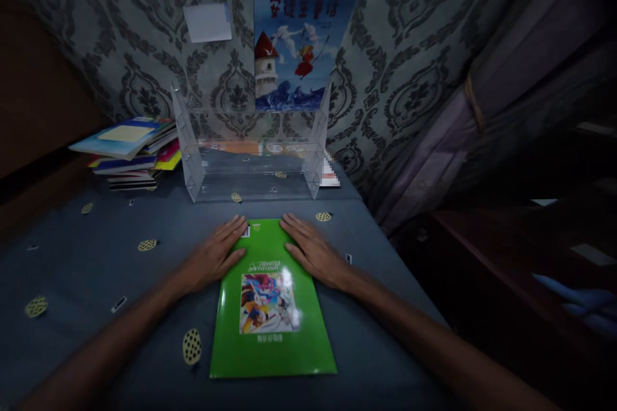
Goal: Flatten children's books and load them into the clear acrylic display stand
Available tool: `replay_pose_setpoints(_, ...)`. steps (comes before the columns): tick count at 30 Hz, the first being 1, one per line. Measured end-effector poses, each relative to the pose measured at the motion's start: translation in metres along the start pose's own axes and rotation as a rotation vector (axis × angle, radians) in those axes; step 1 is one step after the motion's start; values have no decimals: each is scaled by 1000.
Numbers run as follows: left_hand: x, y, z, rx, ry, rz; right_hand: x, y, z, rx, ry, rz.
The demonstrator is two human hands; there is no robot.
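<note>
A green book [270,356] with a colourful picture on its cover lies flat on the patterned cloth, its print upside down to me. My left hand [216,255] rests on the book's far left edge, fingers stretched out. On the far right edge lies my right hand [313,252], its fingers also extended and apart from the thumb. Both palms face down, and neither hand is closed round anything. Just beyond the book stands a clear plastic rack [250,186] with tiers.
A stack of books [130,154] stands left of the rack. The dark cloth [87,270] covers the surface under everything. Behind is a patterned wall with a blue poster [294,32] and a white card [208,22]. A tied curtain [434,122] hangs at the right.
</note>
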State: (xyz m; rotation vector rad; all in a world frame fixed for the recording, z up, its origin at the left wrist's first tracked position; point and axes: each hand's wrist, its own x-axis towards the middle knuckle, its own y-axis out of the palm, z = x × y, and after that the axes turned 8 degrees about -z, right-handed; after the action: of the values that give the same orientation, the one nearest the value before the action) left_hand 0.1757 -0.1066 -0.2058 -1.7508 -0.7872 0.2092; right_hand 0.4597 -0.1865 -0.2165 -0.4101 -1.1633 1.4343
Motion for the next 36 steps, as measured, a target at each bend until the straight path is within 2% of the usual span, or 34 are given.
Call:
replay_pose_setpoints(5,-31,0,-30,42,20,22,-38,-7,29,36,27,15)
replay_pose_setpoints(10,-57,1,-50,46,7,-2,-88,-15,51,76,-21,37)
replay_pose_setpoints(16,-73,3,-59,-10,9,-31,-141,-62,88,119,-82,82)
replay_pose_setpoints(19,-81,10,-60,-16,28,-68,-154,-67,97,83,-149,103)
replay_pose_setpoints(23,-91,20,-59,-12,38,-147,-167,-36,85,-68,-221,56)
replay_pose_setpoints(27,-97,21,-57,-10,72,-188,-173,-16,75,-140,-285,-125)
replay_pose_setpoints(31,-98,21,-52,-72,65,-186,-164,-25,81,-80,-314,-146)
replay_pose_setpoints(36,-92,6,-54,-246,-100,-100,-134,-46,92,38,-281,-238)
